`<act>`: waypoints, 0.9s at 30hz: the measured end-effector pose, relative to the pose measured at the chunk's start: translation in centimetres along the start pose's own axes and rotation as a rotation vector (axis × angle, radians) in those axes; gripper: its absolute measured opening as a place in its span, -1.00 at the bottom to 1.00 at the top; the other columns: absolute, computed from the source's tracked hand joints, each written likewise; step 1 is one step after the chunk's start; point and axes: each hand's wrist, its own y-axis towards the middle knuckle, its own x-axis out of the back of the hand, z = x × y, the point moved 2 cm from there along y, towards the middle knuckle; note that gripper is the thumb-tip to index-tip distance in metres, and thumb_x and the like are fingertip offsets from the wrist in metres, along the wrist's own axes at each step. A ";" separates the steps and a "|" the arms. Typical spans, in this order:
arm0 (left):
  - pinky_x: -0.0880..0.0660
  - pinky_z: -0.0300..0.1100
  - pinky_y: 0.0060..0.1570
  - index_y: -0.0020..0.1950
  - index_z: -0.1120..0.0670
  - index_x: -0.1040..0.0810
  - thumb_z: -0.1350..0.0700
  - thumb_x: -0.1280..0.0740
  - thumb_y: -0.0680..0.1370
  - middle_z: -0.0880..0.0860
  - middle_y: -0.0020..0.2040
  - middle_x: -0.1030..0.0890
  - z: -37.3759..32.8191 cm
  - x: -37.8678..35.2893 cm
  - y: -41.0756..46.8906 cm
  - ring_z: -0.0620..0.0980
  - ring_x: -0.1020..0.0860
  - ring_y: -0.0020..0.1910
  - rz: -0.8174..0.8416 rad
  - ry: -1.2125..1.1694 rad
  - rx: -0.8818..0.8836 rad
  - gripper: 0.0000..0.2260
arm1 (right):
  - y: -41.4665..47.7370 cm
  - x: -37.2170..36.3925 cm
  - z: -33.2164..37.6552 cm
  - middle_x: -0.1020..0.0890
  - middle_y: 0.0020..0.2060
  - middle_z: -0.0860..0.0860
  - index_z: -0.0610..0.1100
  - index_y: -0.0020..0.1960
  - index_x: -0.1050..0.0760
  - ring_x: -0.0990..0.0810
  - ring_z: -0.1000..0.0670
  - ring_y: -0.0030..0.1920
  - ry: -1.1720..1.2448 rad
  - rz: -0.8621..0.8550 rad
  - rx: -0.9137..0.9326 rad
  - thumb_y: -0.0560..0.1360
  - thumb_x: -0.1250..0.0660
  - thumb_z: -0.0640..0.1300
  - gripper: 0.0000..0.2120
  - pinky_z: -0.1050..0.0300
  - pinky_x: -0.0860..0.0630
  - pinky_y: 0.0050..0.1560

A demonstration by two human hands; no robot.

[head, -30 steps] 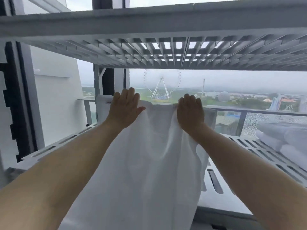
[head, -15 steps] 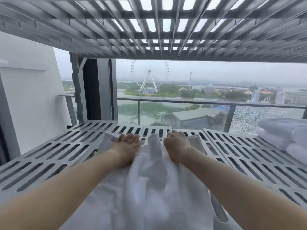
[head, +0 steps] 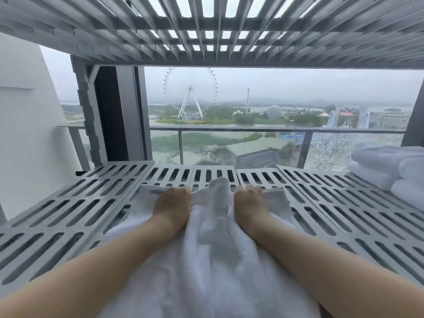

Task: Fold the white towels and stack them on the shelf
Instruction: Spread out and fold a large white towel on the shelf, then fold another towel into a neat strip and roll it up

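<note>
A white towel (head: 206,267) lies spread over the middle of the slatted grey shelf (head: 75,207). It runs from the near edge, where it drops out of sight, to a point short of the far edge. Both hands sit on its far end, side by side and a little apart. The left hand (head: 172,203) is knuckles-up with its fingers bent down over the cloth, holding the hem. The right hand (head: 248,203) is also curled, knuckles showing, gripping the hem. Between the two hands the cloth is bunched up into a raised ridge that pokes out past the fingers towards the far edge. Flat corners of the towel stick out to the outer side of each hand. Both forearms lie along the towel.

At the right edge of the shelf sits a pile of folded towels (head: 387,171), well apart from the hands. Another slatted shelf (head: 206,31) hangs overhead. Beyond the far edge is a window with a railing (head: 252,130).
</note>
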 end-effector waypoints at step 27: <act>0.18 0.16 0.41 0.45 -0.09 0.41 -0.26 0.04 0.55 0.08 0.53 0.21 3.5 -3.7 5.6 0.09 0.21 0.49 0.441 0.018 0.267 -0.33 | 10.1 -1.7 -7.7 -0.45 0.21 -0.20 -0.27 0.21 -0.42 -0.38 -0.17 0.24 -0.024 -0.037 0.210 0.52 -0.11 -0.35 -0.71 0.04 -0.36 0.21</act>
